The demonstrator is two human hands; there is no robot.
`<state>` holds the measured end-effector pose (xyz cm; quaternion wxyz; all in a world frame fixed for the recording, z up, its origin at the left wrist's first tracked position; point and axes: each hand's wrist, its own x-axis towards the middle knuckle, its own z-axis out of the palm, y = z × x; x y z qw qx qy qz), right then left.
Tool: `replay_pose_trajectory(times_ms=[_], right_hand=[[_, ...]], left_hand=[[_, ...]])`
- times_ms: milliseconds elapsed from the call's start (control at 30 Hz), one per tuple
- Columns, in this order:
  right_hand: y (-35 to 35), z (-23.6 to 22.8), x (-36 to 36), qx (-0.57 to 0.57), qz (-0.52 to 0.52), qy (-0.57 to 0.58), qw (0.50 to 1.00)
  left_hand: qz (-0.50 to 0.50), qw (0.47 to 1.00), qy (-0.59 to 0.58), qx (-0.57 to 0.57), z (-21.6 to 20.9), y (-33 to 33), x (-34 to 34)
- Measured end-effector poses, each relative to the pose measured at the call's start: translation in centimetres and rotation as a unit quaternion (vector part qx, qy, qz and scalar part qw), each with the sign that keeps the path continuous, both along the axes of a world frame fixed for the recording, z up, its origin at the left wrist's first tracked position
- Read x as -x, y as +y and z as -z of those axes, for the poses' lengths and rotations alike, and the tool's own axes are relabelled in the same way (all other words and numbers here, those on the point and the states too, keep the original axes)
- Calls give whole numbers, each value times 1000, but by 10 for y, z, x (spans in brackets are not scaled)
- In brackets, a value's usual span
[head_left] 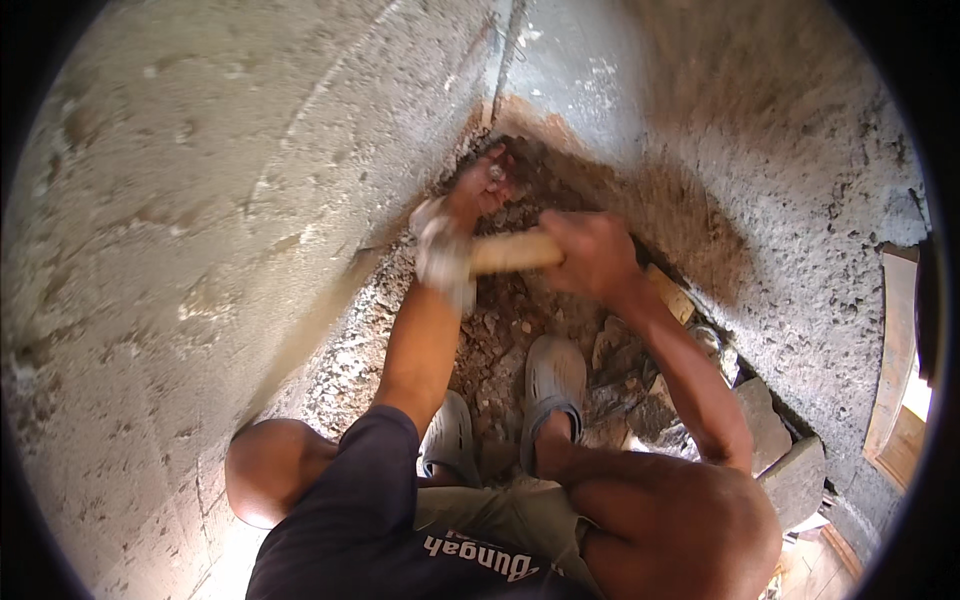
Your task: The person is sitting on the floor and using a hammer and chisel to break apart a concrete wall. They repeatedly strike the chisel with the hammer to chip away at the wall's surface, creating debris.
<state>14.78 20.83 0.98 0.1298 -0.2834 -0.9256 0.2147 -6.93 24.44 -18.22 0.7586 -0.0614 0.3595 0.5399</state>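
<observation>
My right hand [592, 252] is closed round the wooden handle of a hammer [515, 252]. Its blurred metal head is in front of my left wrist as seen from above. Further in, at the foot of the corner, my left hand [484, 186] has its fingers curled round something. Only a small round greyish end shows among those fingers, like the butt of a metal rod or chisel; the rest is hidden. Below the hands lies broken rubble and soil [495, 335].
Rough plastered walls stand to the left [200, 220] and right [800, 190], meeting in the corner ahead. My feet, in grey clogs [555, 375], rest on the rubble. Broken slabs [795, 480] lean along the right wall, near a wooden frame piece [893, 350].
</observation>
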Motion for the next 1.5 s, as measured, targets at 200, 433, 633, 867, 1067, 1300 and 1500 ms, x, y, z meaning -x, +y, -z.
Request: replay_pose_trajectory(times_ms=[200, 433, 633, 867, 1067, 1300, 1500], right_hand=[[20, 5, 6, 69, 113, -155, 979], [4, 0, 0, 4, 7, 51, 999], [21, 9, 2, 52, -24, -8, 998], [-1, 5, 2, 40, 55, -44, 997], [16, 9, 12, 97, 184, -286, 935], [-1, 14, 0, 31, -111, 4, 993], [23, 29, 1, 77, 114, -174, 975]], left_hand=[[38, 996, 29, 76, -7, 0, 3], [24, 998, 19, 60, 4, -4, 2], [21, 997, 48, 61, -14, 1, 1], [-17, 983, 152, 99, -42, -15, -8], [-26, 989, 139, 46, 3, -2, -6], [-26, 999, 23, 16, 2, 1, -2], [38, 998, 2, 55, 27, 7, 10]])
